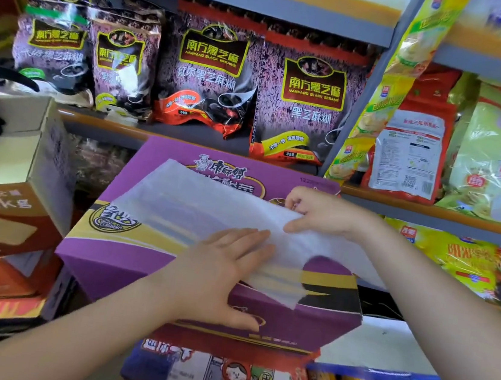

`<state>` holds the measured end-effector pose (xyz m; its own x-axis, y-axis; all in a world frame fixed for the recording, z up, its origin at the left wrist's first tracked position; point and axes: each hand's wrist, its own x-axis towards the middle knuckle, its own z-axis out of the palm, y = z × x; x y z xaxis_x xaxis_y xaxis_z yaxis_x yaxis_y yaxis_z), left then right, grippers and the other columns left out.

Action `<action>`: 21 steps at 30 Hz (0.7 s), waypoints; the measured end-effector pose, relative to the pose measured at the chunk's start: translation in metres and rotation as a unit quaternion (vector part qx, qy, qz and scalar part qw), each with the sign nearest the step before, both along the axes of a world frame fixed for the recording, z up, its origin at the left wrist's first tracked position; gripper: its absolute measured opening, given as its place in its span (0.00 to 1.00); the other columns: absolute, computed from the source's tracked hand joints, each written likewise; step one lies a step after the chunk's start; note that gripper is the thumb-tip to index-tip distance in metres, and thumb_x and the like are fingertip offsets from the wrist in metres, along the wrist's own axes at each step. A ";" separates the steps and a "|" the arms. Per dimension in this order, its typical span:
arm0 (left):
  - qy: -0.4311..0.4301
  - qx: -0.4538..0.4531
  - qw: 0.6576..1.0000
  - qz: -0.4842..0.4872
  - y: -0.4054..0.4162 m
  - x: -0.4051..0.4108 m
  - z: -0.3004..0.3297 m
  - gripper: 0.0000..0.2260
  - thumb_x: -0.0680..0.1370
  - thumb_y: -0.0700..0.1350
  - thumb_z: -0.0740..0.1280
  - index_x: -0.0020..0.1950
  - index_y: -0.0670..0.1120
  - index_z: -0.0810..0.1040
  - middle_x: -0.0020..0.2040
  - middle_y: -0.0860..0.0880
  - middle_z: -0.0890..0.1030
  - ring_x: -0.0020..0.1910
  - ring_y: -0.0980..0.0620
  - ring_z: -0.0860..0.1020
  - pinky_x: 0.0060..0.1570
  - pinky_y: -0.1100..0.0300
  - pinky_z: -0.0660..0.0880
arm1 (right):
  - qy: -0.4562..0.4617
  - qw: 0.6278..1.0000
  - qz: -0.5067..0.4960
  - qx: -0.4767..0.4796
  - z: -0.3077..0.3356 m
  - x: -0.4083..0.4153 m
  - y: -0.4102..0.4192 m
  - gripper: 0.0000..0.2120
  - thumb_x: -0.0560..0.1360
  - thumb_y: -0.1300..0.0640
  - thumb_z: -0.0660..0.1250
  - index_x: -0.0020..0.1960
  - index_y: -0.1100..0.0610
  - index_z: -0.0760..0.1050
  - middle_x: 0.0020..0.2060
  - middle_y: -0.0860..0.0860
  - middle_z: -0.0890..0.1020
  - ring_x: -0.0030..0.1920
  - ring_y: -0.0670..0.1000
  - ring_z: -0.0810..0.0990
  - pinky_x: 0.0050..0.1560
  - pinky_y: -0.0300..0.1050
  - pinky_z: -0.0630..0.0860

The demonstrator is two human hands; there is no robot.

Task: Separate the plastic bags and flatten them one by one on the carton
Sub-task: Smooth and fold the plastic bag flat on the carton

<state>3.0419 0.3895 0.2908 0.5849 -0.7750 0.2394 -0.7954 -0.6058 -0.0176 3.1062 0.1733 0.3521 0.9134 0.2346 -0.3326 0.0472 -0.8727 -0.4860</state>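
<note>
While the left hand (220, 268) lies flat with straight fingers on the bags (197, 202), the right hand (319, 212) pinches their upper edge; they lie on the carton (127, 257) at frame centre.

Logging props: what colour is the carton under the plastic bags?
Purple carton with yellow and black bands; head view.

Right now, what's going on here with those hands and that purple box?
A person is working thin white plastic bags on top of a purple carton in front of stocked shop shelves. The left hand lies flat, fingers straight, pressing the bags down onto the carton. The right hand pinches the bags' far right edge, lifting it slightly as if to peel one bag away. The stack overhangs the carton's right side. Sesame snack packs fill the shelf behind.
</note>
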 end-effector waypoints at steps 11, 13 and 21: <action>-0.035 -0.204 0.974 0.093 -0.005 -0.051 -0.042 0.18 0.73 0.45 0.59 0.62 0.47 0.71 0.60 0.44 0.79 0.60 0.48 0.73 0.61 0.53 0.66 | 0.124 0.954 0.056 0.266 0.003 -0.055 -0.032 0.13 0.75 0.65 0.60 0.45 0.53 0.82 0.37 0.50 0.79 0.35 0.47 0.76 0.34 0.38 0.72; 0.025 -0.265 0.959 0.100 -0.003 -0.058 -0.038 0.15 0.75 0.45 0.58 0.61 0.48 0.74 0.59 0.48 0.79 0.60 0.52 0.73 0.62 0.58 0.67 | 0.141 0.945 0.074 0.286 0.000 -0.059 -0.037 0.16 0.74 0.71 0.59 0.48 0.54 0.81 0.41 0.48 0.84 0.40 0.45 0.81 0.36 0.37 0.76; 0.306 -0.465 0.791 0.253 0.004 -0.057 -0.004 0.13 0.77 0.59 0.59 0.43 0.56 0.80 0.46 0.48 0.84 0.42 0.55 0.78 0.44 0.64 0.76 | -0.046 0.947 -0.004 0.318 -0.006 -0.060 -0.009 0.16 0.74 0.67 0.63 0.37 0.49 0.80 0.36 0.52 0.81 0.38 0.51 0.74 0.39 0.43 0.71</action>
